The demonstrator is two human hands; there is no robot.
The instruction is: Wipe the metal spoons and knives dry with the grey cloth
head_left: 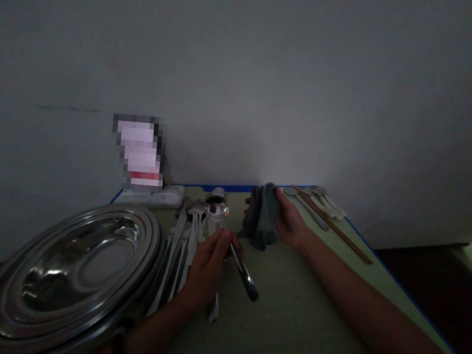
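Observation:
My left hand (212,255) is closed around the handle of a metal spoon (246,277), its round shiny bowl pointing away toward the wall. To the right, my right hand (290,217) grips a dark grey-green cloth (263,215) with a checked patch, its fingers partly hidden behind the folds. The cloth and the spoon are apart. Beside and partly under my left hand lie several metal knives and spoons (192,225). One more handle end (213,310) sticks out below that hand.
Large metal platters (152,236) are stacked at the left. A phone (141,152) with a blurred screen leans on the wall over a white box (151,196). At the right lie a wooden stick (339,230) and several utensils (327,201). The green table (281,324) meets a grey wall.

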